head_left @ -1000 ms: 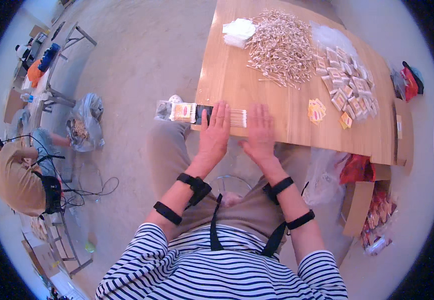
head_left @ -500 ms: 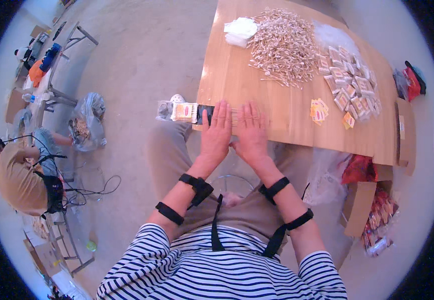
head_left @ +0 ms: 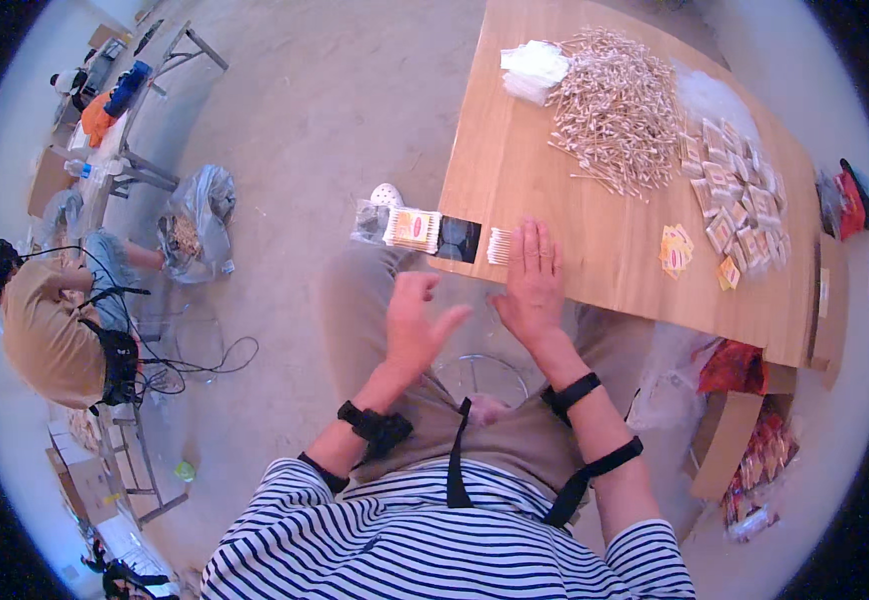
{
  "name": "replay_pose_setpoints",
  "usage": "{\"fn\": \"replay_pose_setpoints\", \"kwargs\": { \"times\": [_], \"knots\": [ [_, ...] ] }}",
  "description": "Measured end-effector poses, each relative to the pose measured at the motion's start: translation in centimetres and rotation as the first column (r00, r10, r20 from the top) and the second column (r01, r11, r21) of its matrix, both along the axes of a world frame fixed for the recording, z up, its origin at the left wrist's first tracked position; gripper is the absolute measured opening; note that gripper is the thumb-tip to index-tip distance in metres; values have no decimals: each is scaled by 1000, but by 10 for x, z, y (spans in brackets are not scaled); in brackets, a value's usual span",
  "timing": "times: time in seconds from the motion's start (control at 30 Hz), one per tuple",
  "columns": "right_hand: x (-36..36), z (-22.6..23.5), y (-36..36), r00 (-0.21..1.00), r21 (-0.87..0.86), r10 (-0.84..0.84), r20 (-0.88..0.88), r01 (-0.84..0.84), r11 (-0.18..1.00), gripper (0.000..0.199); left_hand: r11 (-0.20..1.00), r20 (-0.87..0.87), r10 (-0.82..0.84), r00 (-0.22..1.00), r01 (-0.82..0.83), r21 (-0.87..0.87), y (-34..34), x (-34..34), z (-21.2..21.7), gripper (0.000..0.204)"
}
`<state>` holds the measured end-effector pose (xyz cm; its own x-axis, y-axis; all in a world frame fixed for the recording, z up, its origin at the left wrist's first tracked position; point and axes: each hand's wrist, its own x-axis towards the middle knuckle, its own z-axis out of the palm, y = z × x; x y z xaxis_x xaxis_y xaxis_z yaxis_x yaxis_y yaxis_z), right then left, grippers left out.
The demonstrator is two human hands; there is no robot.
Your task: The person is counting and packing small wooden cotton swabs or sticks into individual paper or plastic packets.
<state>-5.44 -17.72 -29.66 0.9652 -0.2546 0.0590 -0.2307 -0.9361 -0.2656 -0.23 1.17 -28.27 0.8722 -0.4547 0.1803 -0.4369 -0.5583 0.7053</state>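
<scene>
My right hand (head_left: pixel 534 291) lies flat near the table's front edge, fingers stretched out, on a row of cotton swabs (head_left: pixel 499 246). Part of that row is covered by the hand; white tips show at its left. My left hand (head_left: pixel 415 322) is off the table, in front of the edge, with its thumb spread and nothing visible in it. Left of the row sits a flat black piece (head_left: pixel 460 240). Beside it, a clear packet of swabs with a yellow card (head_left: pixel 414 229) reaches past the table's corner.
On the table (head_left: pixel 595 240) are a big heap of loose swabs (head_left: pixel 617 110), white bags (head_left: pixel 535 68), filled packets (head_left: pixel 740 195) and yellow cards (head_left: pixel 676 250). Cartons (head_left: pixel 727 445) stand below at right. At left another person (head_left: pixel 50 330) sits by a plastic bag (head_left: pixel 200 225).
My left hand has drawn back from the swabs toward me and come off the table. The right hand stays on the row. The whole view has shifted, with the table now further right.
</scene>
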Motion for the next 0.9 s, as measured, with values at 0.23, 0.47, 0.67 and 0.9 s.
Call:
{"fn": "replay_pose_setpoints", "kwargs": {
  "times": [0.23, 0.47, 0.67, 0.9],
  "knots": [
    [2, 2, 3, 998, 40, 20, 53, -22, 999, 110, 708, -837, 77, 541, -621, -336, -8, 69, -25, 40],
    [1, 3, 2, 998, -8, 36, 52, -36, 999, 112, 316, -880, -140, 454, -822, -474, -21, 99, -63, 35],
    [13, 4, 18, 999, 39, 22, 48, -24, 999, 113, 218, -907, -317, 278, -909, -355, -19, 107, -88, 26],
    [39, 7, 48, 995, 80, 74, 66, -79, 994, 108, 199, -865, -453, 216, -921, -334, -13, 108, -93, 23]
  ]
}}
